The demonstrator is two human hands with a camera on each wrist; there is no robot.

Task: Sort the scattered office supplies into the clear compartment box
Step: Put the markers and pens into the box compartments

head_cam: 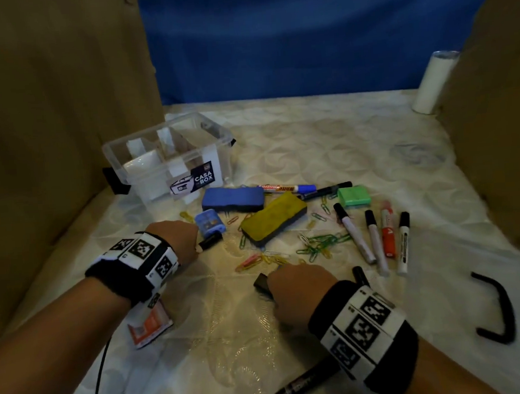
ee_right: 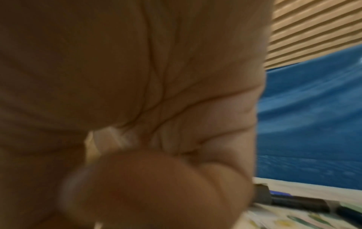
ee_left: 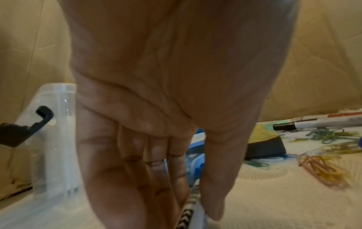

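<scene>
The clear compartment box (head_cam: 116, 145) stands open at the back left, and its wall (ee_left: 56, 139) shows in the left wrist view. My left hand (head_cam: 194, 243) is just in front of it, pinching a thin zigzag-patterned pencil (ee_left: 189, 207) between thumb and fingers; its dark end (head_cam: 211, 240) pokes out to the right. My right hand (head_cam: 278, 277) is lower and central, fingers curled (ee_right: 156, 178) over a small black block (head_cam: 261, 284) that sticks out on the thumb side. Loose paper clips (head_cam: 320, 243) lie just beyond it.
Ahead lie a blue eraser (head_cam: 232, 198), a yellow eraser (head_cam: 274, 223), a green case (head_cam: 353, 196), a small blue case (head_cam: 210, 223) and several markers (head_cam: 375, 241). Nearer me are a black marker (head_cam: 305, 384), an orange packet (head_cam: 149, 324) and a black strap (head_cam: 497, 306). Cardboard walls (head_cam: 47, 119) close in both sides.
</scene>
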